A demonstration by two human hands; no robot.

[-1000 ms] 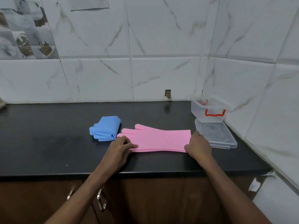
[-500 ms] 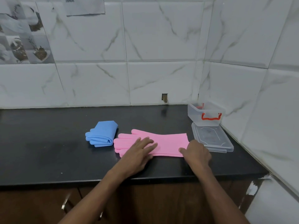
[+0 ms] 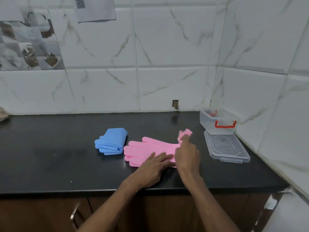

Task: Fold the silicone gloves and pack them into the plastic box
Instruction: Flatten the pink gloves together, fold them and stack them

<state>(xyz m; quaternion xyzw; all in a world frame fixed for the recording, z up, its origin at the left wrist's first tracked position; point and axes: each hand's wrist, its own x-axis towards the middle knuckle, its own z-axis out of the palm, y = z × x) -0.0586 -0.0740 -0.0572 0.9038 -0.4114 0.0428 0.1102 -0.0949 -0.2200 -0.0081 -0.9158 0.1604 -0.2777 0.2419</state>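
Two glove bundles lie on the black counter. Furthest left, the blue gloves are already folded into a compact bundle and rest apart from either hand. Just beside them to the right, the pink gloves are spread flat, fingers pointing left, one seemingly stacked on another.

The left hand is laid flat, fingers together and extended, on the near middle of the pink gloves, where it pins them to the counter; nothing is clamped in it. The right hand is closed on the cuff end, which is raised off the counter and appears blurred, so the exact hold cannot be made out.

The step in hand is judged to be the first fold of the pink gloves. It would be done well if the cuff were carried over to the left onto the glove fingers, with the flat hand kept as the crease line and drawn out only once the layers meet. Silicone tends to spring back, so the fold should be pressed down firmly.

At the far right, the plastic box stands open against the corner, red handle facing near; only a red part, probably a second handle, is glimpsed at its far side. Its clear lid lies flat just in front.
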